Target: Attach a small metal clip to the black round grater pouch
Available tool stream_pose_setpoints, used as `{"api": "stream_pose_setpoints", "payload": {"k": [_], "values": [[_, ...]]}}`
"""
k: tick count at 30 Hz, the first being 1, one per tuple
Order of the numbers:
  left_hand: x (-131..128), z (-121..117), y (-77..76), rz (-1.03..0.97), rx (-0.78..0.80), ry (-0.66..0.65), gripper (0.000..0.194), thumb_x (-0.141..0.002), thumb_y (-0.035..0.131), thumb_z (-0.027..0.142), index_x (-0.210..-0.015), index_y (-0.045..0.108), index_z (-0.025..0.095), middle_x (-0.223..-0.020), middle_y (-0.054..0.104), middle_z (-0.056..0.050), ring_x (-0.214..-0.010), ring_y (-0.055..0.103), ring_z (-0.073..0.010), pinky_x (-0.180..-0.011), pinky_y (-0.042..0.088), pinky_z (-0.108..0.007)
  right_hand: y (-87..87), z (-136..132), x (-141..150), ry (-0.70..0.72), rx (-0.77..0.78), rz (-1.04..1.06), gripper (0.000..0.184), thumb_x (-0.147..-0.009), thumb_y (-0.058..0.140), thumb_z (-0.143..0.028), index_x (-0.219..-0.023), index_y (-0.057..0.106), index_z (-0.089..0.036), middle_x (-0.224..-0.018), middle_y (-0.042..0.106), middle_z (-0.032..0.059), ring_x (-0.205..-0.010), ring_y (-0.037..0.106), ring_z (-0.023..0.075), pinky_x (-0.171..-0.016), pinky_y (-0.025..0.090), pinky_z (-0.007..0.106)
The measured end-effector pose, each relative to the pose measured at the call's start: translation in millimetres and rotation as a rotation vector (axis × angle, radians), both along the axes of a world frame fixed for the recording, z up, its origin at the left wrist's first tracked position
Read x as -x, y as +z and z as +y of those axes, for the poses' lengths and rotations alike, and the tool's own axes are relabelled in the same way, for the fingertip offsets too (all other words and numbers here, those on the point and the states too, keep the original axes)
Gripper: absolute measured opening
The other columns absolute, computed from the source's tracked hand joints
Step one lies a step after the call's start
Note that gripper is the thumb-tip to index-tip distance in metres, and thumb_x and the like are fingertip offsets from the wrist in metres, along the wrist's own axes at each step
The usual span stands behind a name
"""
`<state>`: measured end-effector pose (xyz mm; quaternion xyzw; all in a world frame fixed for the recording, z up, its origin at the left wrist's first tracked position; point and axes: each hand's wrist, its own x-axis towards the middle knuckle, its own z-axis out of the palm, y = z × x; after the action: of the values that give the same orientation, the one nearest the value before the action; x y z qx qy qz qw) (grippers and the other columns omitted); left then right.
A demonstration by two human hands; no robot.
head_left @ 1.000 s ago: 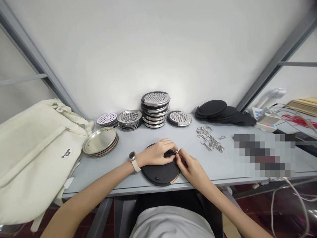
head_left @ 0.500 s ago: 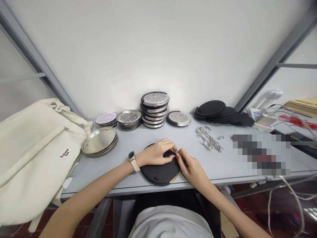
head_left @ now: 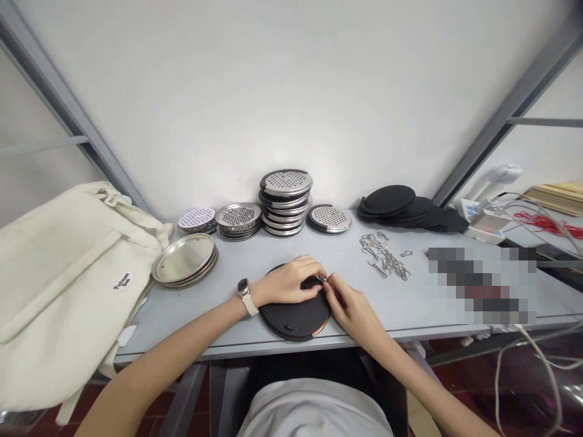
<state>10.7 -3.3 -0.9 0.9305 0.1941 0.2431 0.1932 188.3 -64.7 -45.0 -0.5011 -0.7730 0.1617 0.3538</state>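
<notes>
Here left hand point(head_left: 291, 282) flat, pressing black disc point(head_left: 296, 315); right hand point(head_left: 348, 303) pinching small metal clip point(head_left: 322, 279) at rim; disc likely stiff, light; clip fiddly.

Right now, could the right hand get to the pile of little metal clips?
Probably yes. The right hand is at the black disc, and the metal clips lie just beyond it on bare table, with nothing between them.

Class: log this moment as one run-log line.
left hand: pressing black disc | right hand: fingers pinching small metal clip at disc edge
</notes>
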Motion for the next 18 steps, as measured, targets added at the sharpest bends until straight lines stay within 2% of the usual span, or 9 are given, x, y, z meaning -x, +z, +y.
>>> {"api": "stream_pose_setpoints", "payload": {"k": [18], "values": [[-0.4, -1.3, 0.2, 0.015, -0.012, 0.03, 0.018, -0.079, 0.053, 0.012, -0.096, 0.053, 0.018, -0.094, 0.059, -0.006, -0.093, 0.054, -0.0194, -0.09, 0.043, -0.034, 1.8, -0.7, 1.0, -0.001, 0.004, 0.028, 0.018, -0.095, 0.033, -0.027, -0.079, 0.039, -0.023, -0.066, 0.05, -0.0013, -0.056, 0.049, 0.0135, -0.052, 0.038, 0.023]]}}
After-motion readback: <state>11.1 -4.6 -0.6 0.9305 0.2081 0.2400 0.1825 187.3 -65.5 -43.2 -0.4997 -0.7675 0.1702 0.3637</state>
